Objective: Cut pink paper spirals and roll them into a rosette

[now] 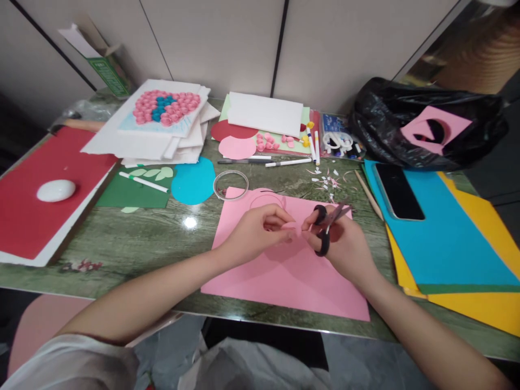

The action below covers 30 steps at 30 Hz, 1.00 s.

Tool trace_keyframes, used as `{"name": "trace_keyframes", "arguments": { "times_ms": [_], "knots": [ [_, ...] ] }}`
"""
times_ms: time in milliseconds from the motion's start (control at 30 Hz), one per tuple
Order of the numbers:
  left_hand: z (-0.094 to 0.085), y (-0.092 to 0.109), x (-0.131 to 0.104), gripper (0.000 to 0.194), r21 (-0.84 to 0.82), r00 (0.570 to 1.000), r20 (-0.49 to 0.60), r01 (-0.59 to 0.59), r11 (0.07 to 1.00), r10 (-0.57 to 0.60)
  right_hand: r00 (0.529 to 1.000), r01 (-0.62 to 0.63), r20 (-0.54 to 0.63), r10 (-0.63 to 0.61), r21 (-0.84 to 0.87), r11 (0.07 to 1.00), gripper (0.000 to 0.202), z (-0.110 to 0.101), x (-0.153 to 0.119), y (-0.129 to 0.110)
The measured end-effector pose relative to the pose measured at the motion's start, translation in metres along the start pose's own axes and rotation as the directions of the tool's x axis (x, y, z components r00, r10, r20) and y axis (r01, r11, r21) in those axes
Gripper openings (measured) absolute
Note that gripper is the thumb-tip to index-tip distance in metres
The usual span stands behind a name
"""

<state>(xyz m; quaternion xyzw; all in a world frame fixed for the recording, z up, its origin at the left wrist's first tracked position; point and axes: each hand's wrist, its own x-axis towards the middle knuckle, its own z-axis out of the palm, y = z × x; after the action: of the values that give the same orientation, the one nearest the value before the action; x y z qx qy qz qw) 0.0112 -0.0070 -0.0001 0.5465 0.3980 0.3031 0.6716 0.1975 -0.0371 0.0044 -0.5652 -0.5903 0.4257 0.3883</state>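
One pink sheet (280, 287) lies nearest on the table (190, 241), and above it the left hand (260, 227) pinches one small pink piece (289, 225) between thumb and finger. The right hand (345, 244) has one pair of scissors (333, 215) hooked on its fingers, blades pointing away; its thumb and forefinger are drawn close together beside the piece, though I cannot tell whether they grip its end. To work the piece well, hold it lightly by the edge, turn it in small moves, and keep the blades clear of the left hand. Past the hands come one ring (215, 186) and one blue paper (193, 181); to the right, one phone (400, 192) and one wooden stick (369, 195). Farther back lie two rounded cutouts, a pink cutout (238, 147) and a red cutout (233, 130), and one black bag (374, 130) with one pink offcut (455, 123) on it. The pink blossoms (142, 105) on the white card are too crowded to count surely.
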Motion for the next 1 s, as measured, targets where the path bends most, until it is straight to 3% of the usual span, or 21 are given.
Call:
{"name": "trace_keyframes", "arguments": {
  "times_ms": [133,267,433,500,767,1000],
  "knots": [
    [-0.001,0.003,0.001,0.015,-0.008,0.999,-0.006,0.046,0.999,-0.046,1.000,-0.016,0.010,0.016,0.010,1.000,0.018,0.001,0.000,-0.001],
    [-0.003,0.011,0.001,0.013,-0.037,0.995,-0.090,0.044,0.998,-0.047,0.997,-0.059,0.047,0.058,0.031,0.998,0.019,-0.005,-0.001,-0.003],
    [-0.011,0.014,0.002,0.018,-0.002,0.973,-0.210,-0.099,0.995,0.097,0.937,-0.092,0.320,0.141,-0.165,0.982,0.015,-0.018,-0.001,-0.008],
    [-0.014,0.014,0.003,0.024,0.029,0.962,-0.243,-0.120,0.992,0.124,0.910,-0.071,0.377,0.171,-0.264,0.962,0.019,-0.020,-0.002,-0.010],
    [-0.017,0.020,0.000,0.031,0.272,0.937,-0.277,-0.136,0.953,0.213,0.873,-0.103,0.413,0.260,-0.363,0.926,0.029,-0.019,-0.003,-0.010],
    [-0.017,0.024,0.000,0.034,0.293,0.947,-0.263,-0.101,0.951,0.181,0.860,-0.104,0.439,0.259,-0.346,0.932,0.029,-0.025,-0.003,-0.010]
  ]
}}
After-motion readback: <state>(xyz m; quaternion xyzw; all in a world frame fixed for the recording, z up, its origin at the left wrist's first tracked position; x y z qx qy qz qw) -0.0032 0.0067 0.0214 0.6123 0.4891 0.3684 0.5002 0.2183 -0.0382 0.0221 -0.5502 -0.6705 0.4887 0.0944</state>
